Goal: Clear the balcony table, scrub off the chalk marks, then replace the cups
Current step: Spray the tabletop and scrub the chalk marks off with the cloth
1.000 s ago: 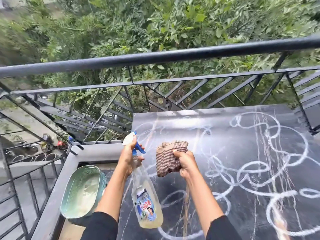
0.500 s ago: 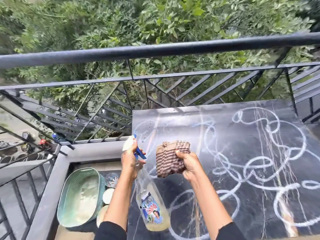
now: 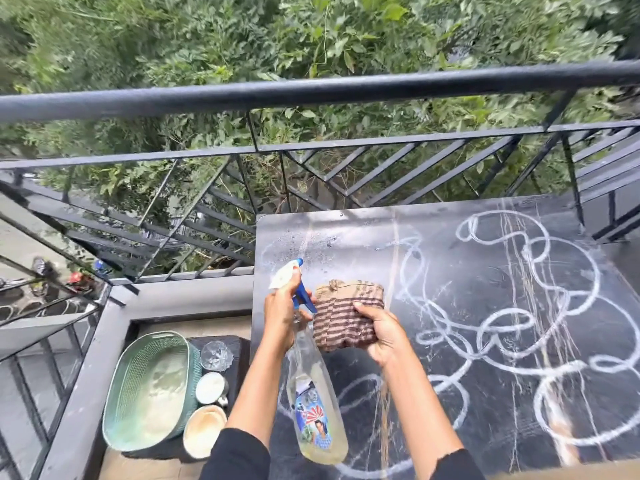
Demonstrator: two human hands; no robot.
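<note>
The left hand [image 3: 282,318] has its grip closed round the neck of a spray bottle [image 3: 317,403], a finger on the blue trigger; the bottle's long axis runs from the nozzle at about 11 o'clock down to its base at 5 o'clock, so the nozzle faces the far-left corner of the counter [image 3: 467,292]. The right hand [image 3: 382,336] has its grip closed on a folded striped cloth [image 3: 346,317], held just beside the bottle, at 3 o'clock from the trigger and above the dark top. Fine droplets lie on the counter near 12 o'clock from the nozzle. The chalk marks [image 3: 519,306] loop mostly from 1 to 4 o'clock of the cloth, so the right hand is the nearer one for wiping, likely the next step. The cups [image 3: 211,386] stand off the counter at 8 o'clock, beside a green basket [image 3: 149,393]; clearing looks done, scrubbing barely begun.
</note>
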